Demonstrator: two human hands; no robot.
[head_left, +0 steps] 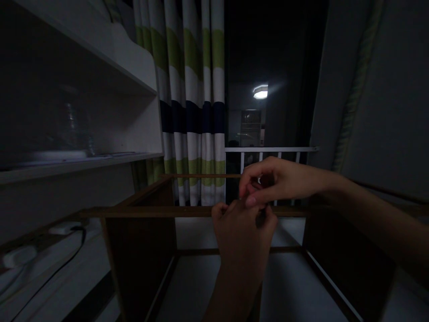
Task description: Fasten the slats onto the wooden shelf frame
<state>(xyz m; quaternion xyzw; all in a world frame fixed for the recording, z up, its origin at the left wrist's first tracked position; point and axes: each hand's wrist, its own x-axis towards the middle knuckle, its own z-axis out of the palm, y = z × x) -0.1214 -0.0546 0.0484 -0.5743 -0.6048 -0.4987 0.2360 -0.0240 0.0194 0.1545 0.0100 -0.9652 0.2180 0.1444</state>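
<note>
Plainly, the wooden rail [194,212] runs level, crosswise

No text, label, brand, number or sign can be read on any surface shown in the head view.

The frame [144,212] looks wooden (matt); the curtain [191,85], cloth.

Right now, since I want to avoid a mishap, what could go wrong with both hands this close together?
The right hand overlaps the left hand in view, so they might bump or pinch each other. The dim light could let a slip go unnoticed. Anything between them, hidden here, might drop into the open wooden frame.
</note>
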